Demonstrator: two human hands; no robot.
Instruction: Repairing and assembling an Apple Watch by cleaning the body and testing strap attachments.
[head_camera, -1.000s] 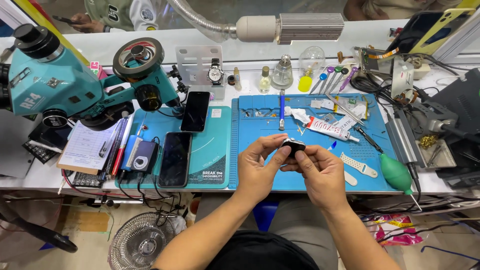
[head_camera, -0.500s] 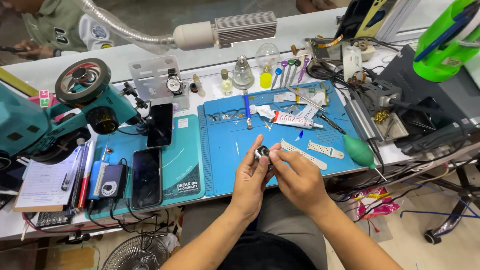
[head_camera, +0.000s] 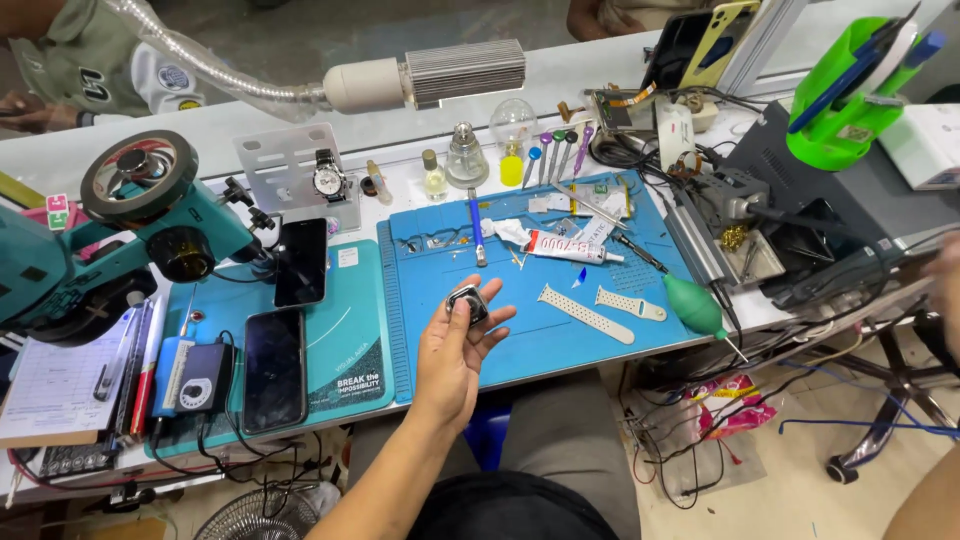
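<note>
Changed since half a second ago: right hand (head_camera: 945, 300) gone from the watch body (head_camera: 467, 301) to the frame's right edge, blurred; whether open or closed cannot be told.

Left hand (head_camera: 455, 350): palm up, fingers spread, watch body pinched at the fingertips, likely raised for inspection, above the blue work mat (head_camera: 560, 340).

Mat, beyond: two white strap halves (head_camera: 585, 312), green air blower (head_camera: 693, 303), adhesive tube (head_camera: 565, 246).

Left: two dark phones (head_camera: 273, 368) on a teal mat (head_camera: 345, 350); teal microscope (head_camera: 120, 240).

Rear: white bench (head_camera: 300, 120), lamp (head_camera: 425, 73).
</note>
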